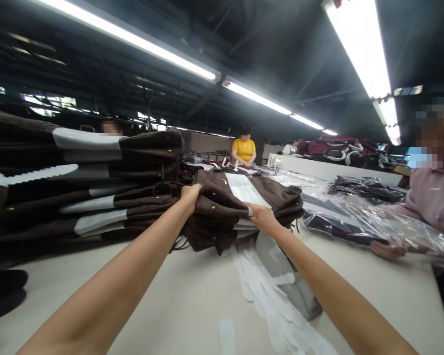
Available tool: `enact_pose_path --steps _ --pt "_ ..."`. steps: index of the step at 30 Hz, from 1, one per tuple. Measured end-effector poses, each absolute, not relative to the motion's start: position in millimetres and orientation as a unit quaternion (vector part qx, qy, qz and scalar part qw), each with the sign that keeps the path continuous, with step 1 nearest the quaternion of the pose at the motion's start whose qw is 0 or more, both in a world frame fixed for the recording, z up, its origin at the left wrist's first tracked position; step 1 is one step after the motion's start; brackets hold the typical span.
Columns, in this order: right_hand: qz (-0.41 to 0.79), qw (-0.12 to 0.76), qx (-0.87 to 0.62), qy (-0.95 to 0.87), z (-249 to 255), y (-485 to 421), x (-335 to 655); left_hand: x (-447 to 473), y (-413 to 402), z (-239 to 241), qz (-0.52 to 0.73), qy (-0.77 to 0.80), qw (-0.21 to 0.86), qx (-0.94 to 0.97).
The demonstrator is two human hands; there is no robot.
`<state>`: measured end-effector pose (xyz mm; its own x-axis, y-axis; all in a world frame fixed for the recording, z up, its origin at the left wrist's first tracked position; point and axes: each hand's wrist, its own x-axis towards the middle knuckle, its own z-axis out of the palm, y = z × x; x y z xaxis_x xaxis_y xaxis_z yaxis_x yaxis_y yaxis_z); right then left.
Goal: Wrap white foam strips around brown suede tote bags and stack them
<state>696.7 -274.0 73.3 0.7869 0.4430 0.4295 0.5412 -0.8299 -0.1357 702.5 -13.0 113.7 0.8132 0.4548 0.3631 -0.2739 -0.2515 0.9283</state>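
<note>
Arms (126, 266) outstretched; left grip (190, 196), right grip (262, 218) clasping fabric (222, 201).

Fluorescent tube lights (362, 49) run beneath a dark, beamed roof (270, 44); a person in a yellow T-shirt (243, 149) stands in the background, a maroon heap (318, 147) shows above a long white partition (329, 169), and at right a person in a lilac shirt (434, 197) is beside clear plastic packaging (358, 212) with dark goods inside
</note>
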Motion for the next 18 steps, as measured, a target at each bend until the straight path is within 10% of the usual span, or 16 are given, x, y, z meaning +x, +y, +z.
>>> enact_pose_path --steps 9,18 --pt "-0.190 0.120 -0.939 -0.259 70.5 -270.2 695.4 627.3 -28.0 128.5 0.268 -0.253 0.097 0.925" --pt "-0.219 0.114 -0.936 -0.250 57.8 -260.5 687.9 608.0 -44.2 97.1 0.300 -0.226 -0.083 0.923"
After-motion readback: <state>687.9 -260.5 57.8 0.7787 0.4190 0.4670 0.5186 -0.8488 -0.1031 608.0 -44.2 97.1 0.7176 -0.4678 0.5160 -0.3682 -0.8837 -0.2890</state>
